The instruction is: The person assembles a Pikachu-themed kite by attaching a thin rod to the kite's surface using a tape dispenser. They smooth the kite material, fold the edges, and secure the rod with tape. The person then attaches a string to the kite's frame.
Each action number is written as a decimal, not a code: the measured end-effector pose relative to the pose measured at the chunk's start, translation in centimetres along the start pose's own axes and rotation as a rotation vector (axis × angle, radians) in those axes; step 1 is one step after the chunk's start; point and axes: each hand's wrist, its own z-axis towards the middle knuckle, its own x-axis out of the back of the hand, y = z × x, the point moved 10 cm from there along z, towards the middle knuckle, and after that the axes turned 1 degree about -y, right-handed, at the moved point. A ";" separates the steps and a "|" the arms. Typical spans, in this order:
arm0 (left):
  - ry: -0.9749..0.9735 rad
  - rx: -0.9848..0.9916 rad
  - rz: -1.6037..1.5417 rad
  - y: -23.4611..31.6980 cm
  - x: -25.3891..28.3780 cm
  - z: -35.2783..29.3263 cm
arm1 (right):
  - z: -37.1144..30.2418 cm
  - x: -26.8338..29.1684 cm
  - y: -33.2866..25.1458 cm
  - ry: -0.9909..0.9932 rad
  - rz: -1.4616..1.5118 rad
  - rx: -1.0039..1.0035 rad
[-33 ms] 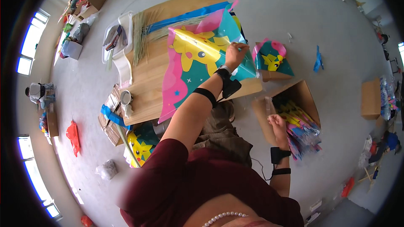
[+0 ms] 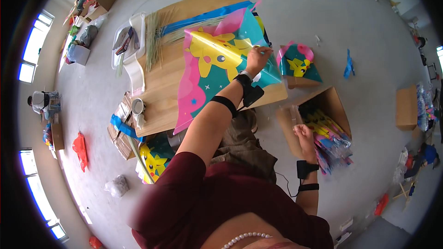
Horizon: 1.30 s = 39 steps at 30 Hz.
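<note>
A large glossy kite (image 2: 221,58), pink, teal and yellow with a cartoon figure, lies across the wooden table (image 2: 162,87). My left hand (image 2: 258,60) reaches over its right part, with fingertips pinched together on the sheet near a raised fold. Lower and to the right, my right hand (image 2: 303,139) is closed in a pinch beside the open cardboard box (image 2: 339,110). Whatever is between those fingertips is too small to make out. Several folded kites (image 2: 323,131) in clear wrapping fill that box and stick out of it.
Thin pale sticks (image 2: 157,41) and a blue strip (image 2: 203,17) lie on the table's far side. A clear plastic tub (image 2: 116,55) and a tape roll (image 2: 138,106) are at its left. Another folded kite (image 2: 299,66) rests on a carton to the right. Other people work farther off.
</note>
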 end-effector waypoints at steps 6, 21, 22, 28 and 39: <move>-0.308 0.291 -0.524 -2.1 -2.8 -1.1 | -1.1 0.1 -0.8 0.050 0.012 0.035; -0.426 0.482 -0.578 -7.6 -5.2 -2.7 | 0.7 -1.1 -24.2 -0.019 0.344 0.296; -0.436 0.494 -0.565 -8.1 -5.3 -2.8 | 1.5 -1.9 -25.7 -0.051 0.336 0.312; -0.397 0.510 -0.557 -7.1 -4.3 -2.6 | 7.1 -4.1 -32.4 -0.114 0.326 0.371; -0.454 0.580 -0.566 -8.1 -4.2 -2.8 | 12.1 -9.7 -45.0 -0.193 0.114 0.458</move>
